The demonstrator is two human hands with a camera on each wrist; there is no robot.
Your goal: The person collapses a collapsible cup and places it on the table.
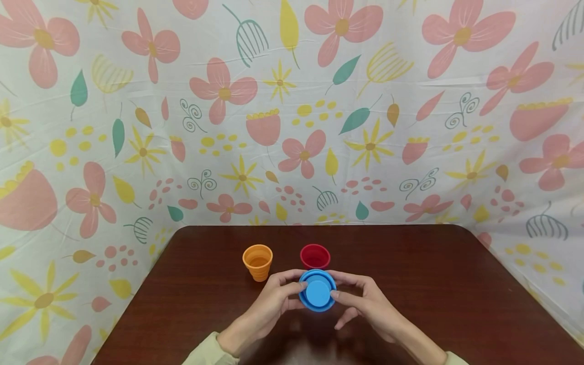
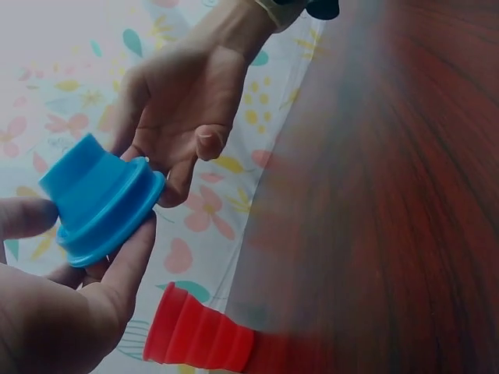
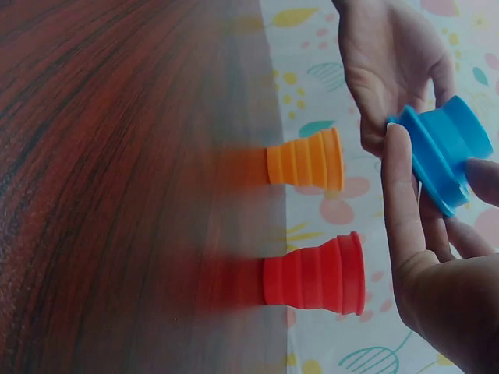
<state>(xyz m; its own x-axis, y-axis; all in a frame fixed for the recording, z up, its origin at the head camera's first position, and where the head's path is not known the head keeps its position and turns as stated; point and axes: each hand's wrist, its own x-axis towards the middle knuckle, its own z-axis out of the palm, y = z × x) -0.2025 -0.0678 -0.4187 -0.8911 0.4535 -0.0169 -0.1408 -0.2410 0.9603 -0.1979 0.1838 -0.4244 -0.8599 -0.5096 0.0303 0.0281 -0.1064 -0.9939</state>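
Observation:
Both hands hold a blue collapsible cup [image 1: 318, 290] above the table. Its wider rings are folded together, and its narrow end sticks out toward the head camera, as both wrist views show side-on [image 2: 101, 199]. The left hand [image 1: 276, 299] pinches it from the left, thumb on the near face and fingers behind. On the opposite side, the right hand [image 1: 369, 304] grips the rim between thumb and index finger; its lower fingers hang off the cup. Just behind the blue cup stands a red collapsible cup [image 1: 315, 249], its lower part hidden in the head view.
An orange collapsible cup [image 1: 258, 263] stands extended on the dark brown table [image 1: 410, 258], left of the red one, mouth up and close to the left hand. A flower-printed cloth [image 1: 292, 203] hangs behind the table and along its sides.

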